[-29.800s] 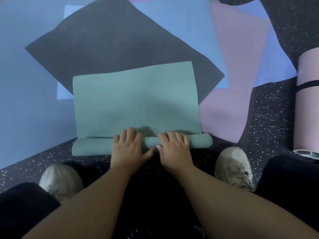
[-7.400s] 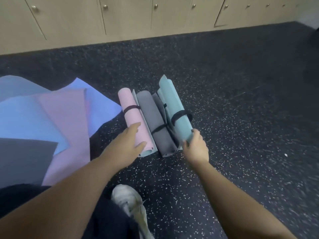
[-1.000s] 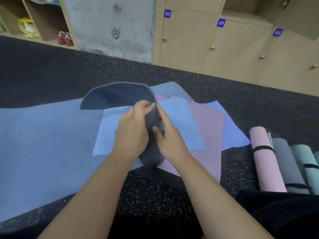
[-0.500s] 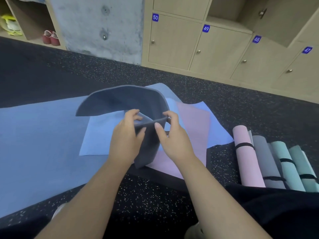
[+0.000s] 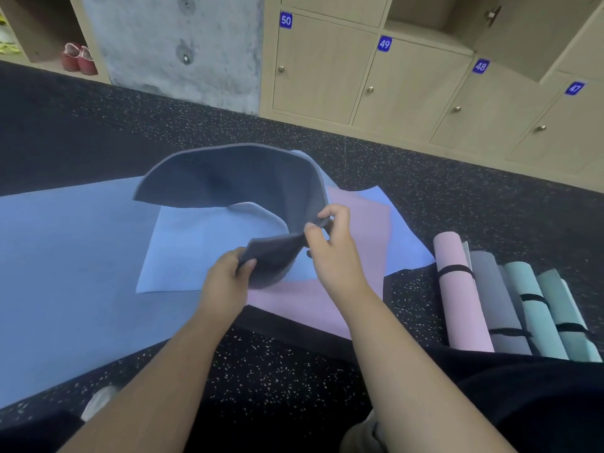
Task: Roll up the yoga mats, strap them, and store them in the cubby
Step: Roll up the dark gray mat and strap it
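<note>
Both hands hold the dark grey mat (image 5: 235, 178) up off the floor, near edge pinched between them. Left hand (image 5: 225, 282) has thumb on top and fingers curled under the lower-left corner of that edge. Right hand (image 5: 333, 243) pinches the upper-right end, thumb and fingertips closed on the fabric. The rest of the mat arcs up and back in a loose curl, its far side dropping toward the light blue mat (image 5: 202, 250).

Below lie more flat mats: a large blue mat (image 5: 65, 263) toward the floor's left edge, a pink mat (image 5: 359, 243) under the light blue one. At the right edge of the floor, four rolled mats side by side, touching: pink roll (image 5: 457, 289), grey roll (image 5: 496, 302), two teal rolls (image 5: 536, 308), each with a black strap (image 5: 454, 269). Numbered lockers (image 5: 327, 67) behind; an open cubby (image 5: 434, 18) above them.

Risks, judging from here: the mat is floppy and held only at one edge, so starting the roll in the air would likely come out loose or skewed, with coned ends. A weak pinch could let a corner slip. Setting it down crooked on the other mats could drag them along.
</note>
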### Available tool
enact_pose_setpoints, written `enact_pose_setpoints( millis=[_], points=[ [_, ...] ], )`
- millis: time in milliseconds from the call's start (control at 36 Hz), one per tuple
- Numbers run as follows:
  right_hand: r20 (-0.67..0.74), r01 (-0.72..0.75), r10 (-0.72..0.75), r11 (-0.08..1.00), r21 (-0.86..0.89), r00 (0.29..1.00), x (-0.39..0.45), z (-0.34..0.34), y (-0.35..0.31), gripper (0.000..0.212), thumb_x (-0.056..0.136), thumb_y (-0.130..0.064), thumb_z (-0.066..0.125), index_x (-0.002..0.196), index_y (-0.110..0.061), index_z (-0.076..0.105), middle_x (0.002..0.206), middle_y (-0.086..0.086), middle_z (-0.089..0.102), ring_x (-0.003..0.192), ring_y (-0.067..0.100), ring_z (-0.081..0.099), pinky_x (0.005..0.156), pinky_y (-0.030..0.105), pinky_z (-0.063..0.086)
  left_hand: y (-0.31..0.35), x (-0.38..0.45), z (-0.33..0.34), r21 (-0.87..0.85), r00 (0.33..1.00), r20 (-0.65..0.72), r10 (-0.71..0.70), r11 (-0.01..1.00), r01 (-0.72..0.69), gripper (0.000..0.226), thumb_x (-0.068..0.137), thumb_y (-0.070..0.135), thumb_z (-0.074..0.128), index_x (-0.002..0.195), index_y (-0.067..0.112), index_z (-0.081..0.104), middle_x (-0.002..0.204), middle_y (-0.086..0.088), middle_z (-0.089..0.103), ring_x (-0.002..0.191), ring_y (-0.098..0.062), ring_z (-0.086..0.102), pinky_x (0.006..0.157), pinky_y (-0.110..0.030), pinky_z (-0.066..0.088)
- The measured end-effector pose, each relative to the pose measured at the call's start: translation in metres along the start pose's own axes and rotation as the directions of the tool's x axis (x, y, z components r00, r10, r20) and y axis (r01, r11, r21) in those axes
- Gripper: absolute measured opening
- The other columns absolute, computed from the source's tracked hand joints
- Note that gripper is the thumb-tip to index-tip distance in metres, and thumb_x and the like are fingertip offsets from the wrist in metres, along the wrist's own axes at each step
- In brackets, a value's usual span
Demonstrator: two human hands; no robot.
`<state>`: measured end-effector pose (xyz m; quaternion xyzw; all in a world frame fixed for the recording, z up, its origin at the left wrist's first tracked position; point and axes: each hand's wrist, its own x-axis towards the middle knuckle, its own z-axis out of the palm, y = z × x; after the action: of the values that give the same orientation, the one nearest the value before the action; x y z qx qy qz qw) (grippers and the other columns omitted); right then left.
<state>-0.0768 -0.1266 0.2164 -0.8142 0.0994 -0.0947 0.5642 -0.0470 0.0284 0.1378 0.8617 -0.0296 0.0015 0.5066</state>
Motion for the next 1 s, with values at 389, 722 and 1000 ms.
enact_pose_setpoints(
  millis=[389, 722, 1000],
  points=[
    [-0.035, -0.261, 0.276, 0.937, 0.234, 0.961, 0.009, 0.029, 0.059, 0.031, 0.103, -0.022, 0.04, 0.133, -0.023, 0.044, 0.128, 0.0, 0.055, 0.106, 0.021, 0.061, 0.079, 0.027, 0.056, -0.021, 0.002, -0.022, 0.492, 0.878, -0.25, 0.408, 0.835, -0.248, 0.037, 0.076, 0.007, 0.054, 0.094, 0.028, 0.077, 0.077, 0.001, 0.059, 0.077, -0.028, 0.053, 0.083, -0.035, 0.026],
    [0.168, 0.037, 0.041, 0.899, -0.436, 0.985, -0.024, 0.036, 0.106, 0.034, 0.099, -0.02, 0.052, 0.133, -0.018, 0.054, 0.14, -0.004, 0.039, 0.128, 0.01, 0.043, 0.094, 0.008, 0.025, -0.067, -0.016, 0.03, 0.504, 0.986, 0.03, 0.165, 0.849, -0.158, 0.033, 0.084, 0.006, 0.069, 0.108, 0.028, 0.075, 0.085, -0.005, 0.06, 0.077, -0.032, 0.05, 0.061, -0.034, 0.04],
    [-0.014, -0.059, 0.06, 0.852, -0.52, 0.998, -0.019, 0.031, 0.138, 0.021, 0.102, -0.02, 0.044, 0.117, -0.016, 0.057, 0.121, -0.001, 0.045, 0.096, 0.024, 0.058, 0.08, 0.03, 0.041, -0.095, -0.024, 0.031, 0.585, 0.973, 0.039, 0.227, 0.784, -0.206, 0.017, 0.094, 0.023, 0.061, 0.108, 0.017, 0.07, 0.094, -0.001, 0.067, 0.087, -0.028, 0.063, 0.091, -0.042, 0.036]
  ],
)
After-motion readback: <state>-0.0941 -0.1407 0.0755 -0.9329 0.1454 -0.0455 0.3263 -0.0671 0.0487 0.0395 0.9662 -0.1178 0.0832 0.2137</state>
